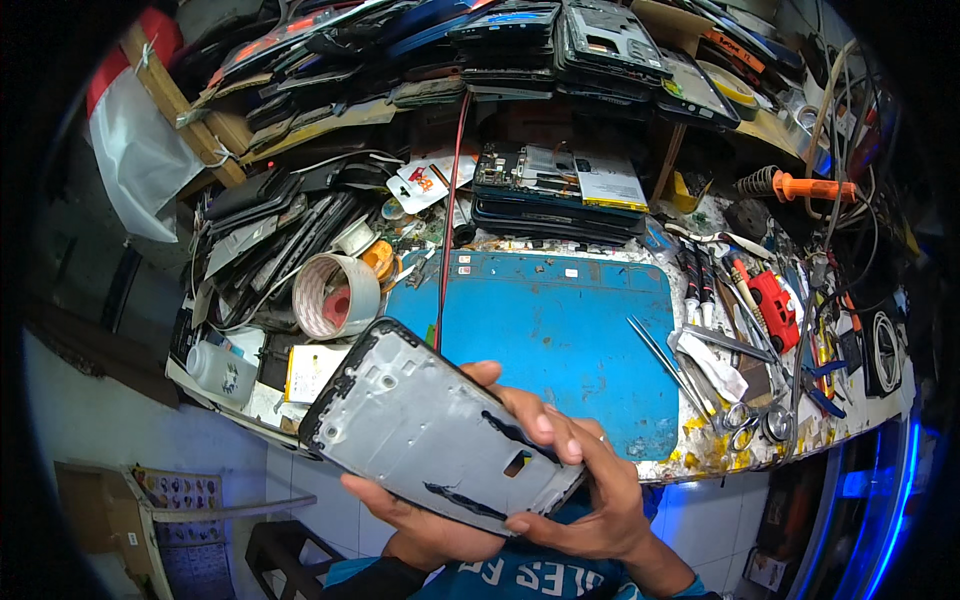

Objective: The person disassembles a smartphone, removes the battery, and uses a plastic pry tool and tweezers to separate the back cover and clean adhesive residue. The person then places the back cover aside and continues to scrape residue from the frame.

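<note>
A phone's metal mid-frame (pixel 420 415) is held tilted over the near edge of the bench. Its grey inner face is turned up and its rim is black. Dark torn residue strips and a small rectangular cutout show at its lower right end. My left hand (pixel 425 525) supports its lower left long edge from beneath, the thumb along that side. With its fingers along the upper right edge and its thumb on the near end, my right hand (pixel 595 480) grips it too. Beyond it lies a blue work mat (pixel 560 340).
A tape roll (pixel 337 295), solder spool (pixel 378 258) and white bottle (pixel 220 372) stand left. Stacked phones (pixel 560 190) are behind the mat. Tweezers (pixel 665 362), a red tool (pixel 772 310) and pliers (pixel 825 390) lie right. A soldering iron (pixel 810 188) hangs in its coil holder.
</note>
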`<state>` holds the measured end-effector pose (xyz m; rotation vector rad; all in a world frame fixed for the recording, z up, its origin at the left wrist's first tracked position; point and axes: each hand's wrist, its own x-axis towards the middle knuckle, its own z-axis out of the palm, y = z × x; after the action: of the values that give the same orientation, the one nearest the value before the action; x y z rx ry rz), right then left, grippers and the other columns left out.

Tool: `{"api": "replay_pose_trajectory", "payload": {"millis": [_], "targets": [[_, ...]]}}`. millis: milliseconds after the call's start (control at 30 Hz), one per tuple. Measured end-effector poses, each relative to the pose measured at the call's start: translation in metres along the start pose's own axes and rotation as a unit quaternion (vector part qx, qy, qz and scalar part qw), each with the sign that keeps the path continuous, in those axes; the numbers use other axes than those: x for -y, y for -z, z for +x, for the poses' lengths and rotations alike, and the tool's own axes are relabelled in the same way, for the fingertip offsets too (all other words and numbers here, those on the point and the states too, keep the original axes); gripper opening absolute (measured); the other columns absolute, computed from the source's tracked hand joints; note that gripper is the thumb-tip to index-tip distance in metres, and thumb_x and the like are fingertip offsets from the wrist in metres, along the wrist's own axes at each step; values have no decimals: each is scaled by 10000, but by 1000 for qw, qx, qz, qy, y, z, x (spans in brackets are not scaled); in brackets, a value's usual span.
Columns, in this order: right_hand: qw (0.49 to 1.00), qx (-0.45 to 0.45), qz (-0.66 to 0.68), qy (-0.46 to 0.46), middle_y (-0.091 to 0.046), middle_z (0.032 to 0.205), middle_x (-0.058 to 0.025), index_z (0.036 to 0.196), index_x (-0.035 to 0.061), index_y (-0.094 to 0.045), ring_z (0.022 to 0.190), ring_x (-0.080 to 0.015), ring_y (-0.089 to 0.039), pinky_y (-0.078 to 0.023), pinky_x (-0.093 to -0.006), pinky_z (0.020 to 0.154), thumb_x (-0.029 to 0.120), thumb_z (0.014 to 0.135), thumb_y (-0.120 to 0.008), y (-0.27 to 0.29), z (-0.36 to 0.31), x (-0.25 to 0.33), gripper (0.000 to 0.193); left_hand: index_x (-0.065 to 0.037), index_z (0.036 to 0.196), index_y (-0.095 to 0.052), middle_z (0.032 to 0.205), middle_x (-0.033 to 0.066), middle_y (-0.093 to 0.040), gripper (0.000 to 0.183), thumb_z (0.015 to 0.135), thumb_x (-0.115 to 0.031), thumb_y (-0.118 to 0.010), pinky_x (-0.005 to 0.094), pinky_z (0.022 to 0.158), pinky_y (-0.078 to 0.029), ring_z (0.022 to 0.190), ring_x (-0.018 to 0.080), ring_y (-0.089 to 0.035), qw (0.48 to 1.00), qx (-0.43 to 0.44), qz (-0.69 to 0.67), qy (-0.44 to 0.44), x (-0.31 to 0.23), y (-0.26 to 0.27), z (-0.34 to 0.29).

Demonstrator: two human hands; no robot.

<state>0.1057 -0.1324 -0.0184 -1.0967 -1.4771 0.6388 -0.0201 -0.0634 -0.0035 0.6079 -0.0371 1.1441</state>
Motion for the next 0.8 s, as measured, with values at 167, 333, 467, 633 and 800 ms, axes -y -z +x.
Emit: {"api": "replay_pose_trajectory", "payload": {"millis": [167,333,467,633,800], "targets": [[1000,0,20,-12,-607,1291,-265,1373,-131,-499,1177,-345,-603,-527,-415,966,208,709,-917,2,1,-1,855,-23,1413,-409,1008,193,-576,1251,672,-1027,-322,498,924,-455,959,315,-566,1000,-26,-1,5,1,0,0],[999,-36,23,-13,-622,1246,-257,1335,-135,-525,1147,-345,-621,-530,-410,950,201,703,-920,-5,-3,-2,818,-15,1402,-410,1007,189,-572,1247,682,-1027,-302,488,886,-464,945,312,-565,1000,-30,5,-3,3,-3,-3],[998,-22,53,-39,-621,1238,-260,1351,-130,-501,1151,-349,-619,-527,-411,945,211,715,-915,0,-4,-2,832,-16,1410,-404,1016,187,-568,1249,686,-1027,-287,491,881,-468,943,309,-565,999,-44,-5,19,2,-5,-1],[997,12,60,-41,-613,1264,-263,1394,-109,-457,1190,-353,-608,-522,-419,970,213,730,-907,10,-3,-6,864,-28,1424,-396,1015,187,-558,1258,679,-1034,-273,499,887,-475,950,306,-567,998,-55,-33,22,7,-4,4],[996,-14,61,-63,-616,1262,-262,1368,-100,-480,1184,-358,-618,-526,-428,976,203,714,-916,7,-5,-7,842,-30,1426,-394,1010,192,-554,1296,643,-1054,-261,496,883,-479,956,310,-567,999,-42,19,22,12,-2,2]]}}
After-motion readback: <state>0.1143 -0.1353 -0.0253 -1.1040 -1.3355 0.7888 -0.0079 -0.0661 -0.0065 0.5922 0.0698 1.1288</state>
